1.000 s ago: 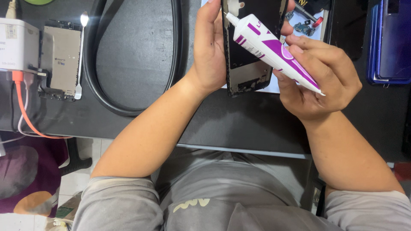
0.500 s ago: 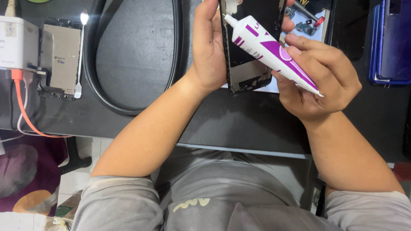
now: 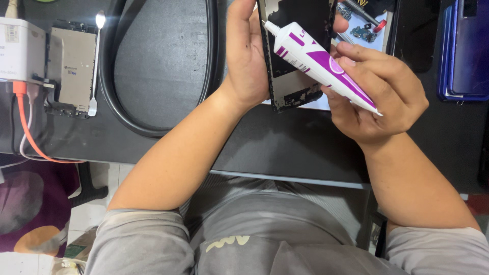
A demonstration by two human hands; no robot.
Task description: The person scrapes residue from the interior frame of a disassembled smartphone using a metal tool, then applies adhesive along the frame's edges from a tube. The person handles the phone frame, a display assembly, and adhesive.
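Tube (image 3: 318, 63): white w/ purple stripes & pink spot. Phone frame (image 3: 298, 76) black, cable (image 3: 30, 132) orange. Shirt (image 3: 265, 239) grey, desk (image 3: 285, 142) dark grey.

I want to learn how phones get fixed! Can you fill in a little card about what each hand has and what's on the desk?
Left hand: holds the black phone frame by its edge
Right hand: grips a white and purple glue tube
Tube nozzle: at the frame's left edge
Desk left: phone part, thin metal tool, white charger
Desk right: blue phone
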